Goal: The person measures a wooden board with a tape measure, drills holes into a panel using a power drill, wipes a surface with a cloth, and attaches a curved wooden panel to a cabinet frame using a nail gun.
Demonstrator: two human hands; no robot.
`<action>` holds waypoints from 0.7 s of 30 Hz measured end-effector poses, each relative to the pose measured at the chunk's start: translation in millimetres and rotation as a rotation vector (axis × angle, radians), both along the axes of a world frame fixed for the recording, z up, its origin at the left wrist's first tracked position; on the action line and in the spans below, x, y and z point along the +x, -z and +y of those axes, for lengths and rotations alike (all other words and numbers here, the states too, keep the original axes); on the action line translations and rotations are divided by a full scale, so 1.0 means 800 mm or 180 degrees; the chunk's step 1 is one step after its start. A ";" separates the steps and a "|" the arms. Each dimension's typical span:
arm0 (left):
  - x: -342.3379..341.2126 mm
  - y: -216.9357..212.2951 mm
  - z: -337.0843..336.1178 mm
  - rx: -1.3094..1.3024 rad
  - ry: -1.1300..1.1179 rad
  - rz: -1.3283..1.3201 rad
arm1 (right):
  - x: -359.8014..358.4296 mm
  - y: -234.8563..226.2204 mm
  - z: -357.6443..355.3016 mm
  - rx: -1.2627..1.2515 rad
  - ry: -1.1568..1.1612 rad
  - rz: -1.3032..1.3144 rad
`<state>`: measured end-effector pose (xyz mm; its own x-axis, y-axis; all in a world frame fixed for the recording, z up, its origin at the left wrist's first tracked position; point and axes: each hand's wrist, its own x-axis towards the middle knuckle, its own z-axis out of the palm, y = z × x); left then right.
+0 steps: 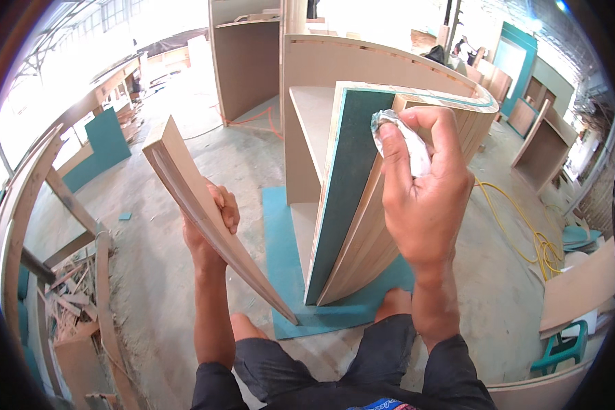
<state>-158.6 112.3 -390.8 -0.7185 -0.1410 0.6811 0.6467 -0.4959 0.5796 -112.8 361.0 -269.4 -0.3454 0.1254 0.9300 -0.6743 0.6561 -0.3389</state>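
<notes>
My left hand (215,219) is closed around a long, narrow wooden board (205,198). The board leans with its upper end to the left and its lower end near the teal sheet (280,225) on the floor. Pinched in my right hand (427,184) is a crumpled white bundle (418,156), greenish at its tip; whether it is a bag or a cloth I cannot tell. That tip is at the upper part of a dark teal strip (352,171) on the end of a curved wooden cabinet (365,225). Open shelves (307,123) show on the cabinet's left side.
Another tall cabinet (249,68) stands behind. A yellow cable (543,249) coils on the floor at right, near a green plastic stool (564,345). Wood scraps (72,294) and a curved wooden frame (20,205) are at left. An orange cord (273,116) lies farther back.
</notes>
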 end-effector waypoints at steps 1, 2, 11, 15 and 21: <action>-0.004 -0.002 -0.003 0.0019 0.0019 -0.0002 | -0.004 0.002 -0.001 0.0088 0.0041 0.0094; -0.006 -0.002 -0.006 0.0045 0.0042 -0.0011 | -0.005 0.002 -0.003 0.0033 0.0046 0.0028; 0.004 0.005 -0.037 -0.0020 -0.0050 0.0239 | -0.002 0.021 -0.022 -0.0295 -0.0061 -0.0105; 0.003 0.008 -0.038 -0.0017 -0.0356 0.0376 | 0.001 0.057 -0.021 -0.0360 -0.0073 -0.0188; 0.013 0.007 -0.054 -0.0048 -0.0269 0.0826 | 0.010 0.123 -0.022 -0.0238 0.0054 -0.0255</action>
<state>-148.5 69.2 -396.6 -0.5057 -0.1816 0.8434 0.8133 -0.4263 0.3959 -104.8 343.7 -367.9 -0.4156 0.1998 0.8874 -0.6321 0.6381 -0.4397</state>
